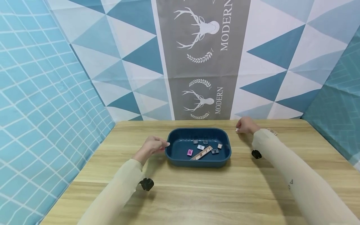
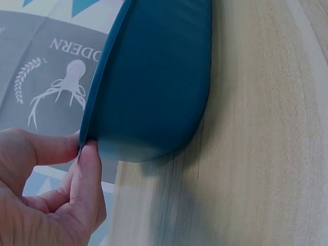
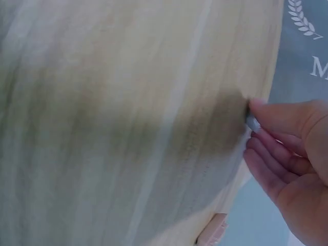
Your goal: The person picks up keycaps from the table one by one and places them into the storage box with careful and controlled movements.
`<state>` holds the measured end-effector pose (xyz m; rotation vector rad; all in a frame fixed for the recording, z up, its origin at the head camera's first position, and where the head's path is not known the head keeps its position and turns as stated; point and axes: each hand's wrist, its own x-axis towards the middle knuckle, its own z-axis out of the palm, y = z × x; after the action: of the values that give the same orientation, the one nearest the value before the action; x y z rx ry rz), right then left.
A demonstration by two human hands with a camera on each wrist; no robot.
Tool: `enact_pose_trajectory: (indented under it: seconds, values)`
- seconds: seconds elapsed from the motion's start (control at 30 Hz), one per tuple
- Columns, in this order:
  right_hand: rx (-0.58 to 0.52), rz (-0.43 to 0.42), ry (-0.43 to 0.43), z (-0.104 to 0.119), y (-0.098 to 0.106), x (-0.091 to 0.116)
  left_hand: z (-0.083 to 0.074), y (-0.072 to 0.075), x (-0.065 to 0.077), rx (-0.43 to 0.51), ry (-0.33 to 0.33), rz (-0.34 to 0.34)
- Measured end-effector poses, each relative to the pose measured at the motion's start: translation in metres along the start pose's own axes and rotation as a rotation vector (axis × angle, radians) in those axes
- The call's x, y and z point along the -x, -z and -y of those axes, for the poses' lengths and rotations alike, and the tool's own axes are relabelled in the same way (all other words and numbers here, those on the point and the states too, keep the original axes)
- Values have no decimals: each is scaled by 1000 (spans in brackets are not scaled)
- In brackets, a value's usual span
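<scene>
A dark blue plastic bin stands on the wooden table. My left hand pinches its left rim between thumb and fingers, which the left wrist view shows close up. Right of the bin, my right hand pinches a small pale piece between thumb and fingertips, over the table; its kind cannot be made out. Inside the bin lie a long light-wood strip, a magenta tile, a white tile, a small beige block and several grey-blue tiles.
Just beyond my right wrist, a light-wood piece lies on the table; a tan edge of a piece shows low in the right wrist view. Patterned cloth hangs behind the table, with blue checked cloth on the left.
</scene>
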<state>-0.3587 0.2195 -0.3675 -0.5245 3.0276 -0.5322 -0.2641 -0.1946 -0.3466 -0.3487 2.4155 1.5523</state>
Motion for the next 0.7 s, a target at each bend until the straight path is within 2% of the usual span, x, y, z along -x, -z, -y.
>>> enact_pose_trajectory:
  seconds: [0.33,0.7]
  values:
    - [-101,-34,-116,-3,-5,-1,-1,0,-1,0,7,-5]
    - [-116,-64,-119,-8,-6,1,0,-2,-1,-1,-5,0]
